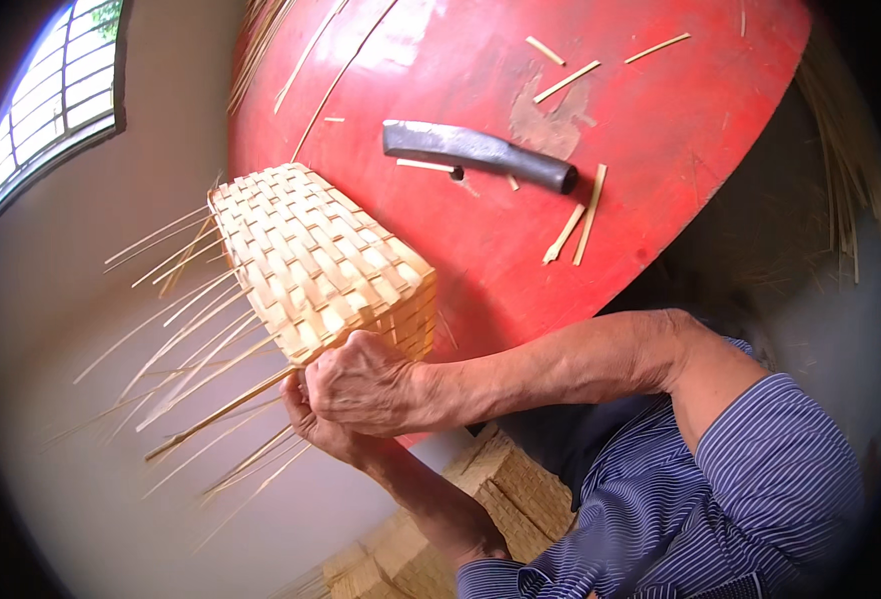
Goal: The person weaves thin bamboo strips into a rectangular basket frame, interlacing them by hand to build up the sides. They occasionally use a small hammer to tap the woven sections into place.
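Note:
A woven bamboo basket (311, 250) rests on its side near the left edge of the red table, its pale checkered wall turned up. Loose strip ends fan out leftward from its rim. At the rim's near corner, my right hand (361, 384) is closed in a fist against the weave, its fingertips mostly hidden. Just below it, my left hand (326, 434) is closed at the same corner, fingers bent around the edge. A thicker bamboo strip (221, 412) runs out from between the fingers of both hands.
On the red table (660, 150) lies a dark curved metal tool (480, 155) among several short strip offcuts (590, 215). Long strips (261, 45) lie at the far left, more (840, 160) at right. Woven pieces (510, 489) sit below the table, and a barred window (61, 85) is upper left.

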`<state>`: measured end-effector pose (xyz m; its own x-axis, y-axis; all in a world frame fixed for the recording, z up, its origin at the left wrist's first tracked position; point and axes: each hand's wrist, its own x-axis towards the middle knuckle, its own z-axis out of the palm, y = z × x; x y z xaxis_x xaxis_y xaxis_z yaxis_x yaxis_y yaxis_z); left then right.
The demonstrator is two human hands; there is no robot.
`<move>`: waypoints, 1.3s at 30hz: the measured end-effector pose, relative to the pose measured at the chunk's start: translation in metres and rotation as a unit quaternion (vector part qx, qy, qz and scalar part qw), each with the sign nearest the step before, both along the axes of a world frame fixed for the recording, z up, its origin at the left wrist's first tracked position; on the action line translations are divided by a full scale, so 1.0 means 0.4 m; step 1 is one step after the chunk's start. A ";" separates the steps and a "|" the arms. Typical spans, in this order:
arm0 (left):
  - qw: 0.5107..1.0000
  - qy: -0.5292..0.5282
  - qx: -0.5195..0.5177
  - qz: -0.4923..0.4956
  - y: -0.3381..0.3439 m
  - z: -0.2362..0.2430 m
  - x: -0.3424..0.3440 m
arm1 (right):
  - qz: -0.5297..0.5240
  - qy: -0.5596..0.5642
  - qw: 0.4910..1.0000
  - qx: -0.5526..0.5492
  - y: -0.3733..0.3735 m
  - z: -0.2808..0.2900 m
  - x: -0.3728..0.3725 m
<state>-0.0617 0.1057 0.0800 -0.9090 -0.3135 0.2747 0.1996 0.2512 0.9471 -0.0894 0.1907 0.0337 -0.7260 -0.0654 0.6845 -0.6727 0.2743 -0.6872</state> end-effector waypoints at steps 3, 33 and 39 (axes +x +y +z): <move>0.997 -0.034 0.072 -0.008 -0.004 -0.004 -0.006 | 0.087 -0.027 0.996 0.024 0.005 0.055 -0.012; 0.979 0.070 -0.072 0.178 -0.110 0.045 -0.048 | 0.043 0.205 0.973 -0.093 0.021 -0.142 -0.233; 0.985 0.055 -0.065 0.147 -0.077 -0.020 -0.034 | 0.050 0.203 0.977 -0.048 -0.010 -0.186 -0.235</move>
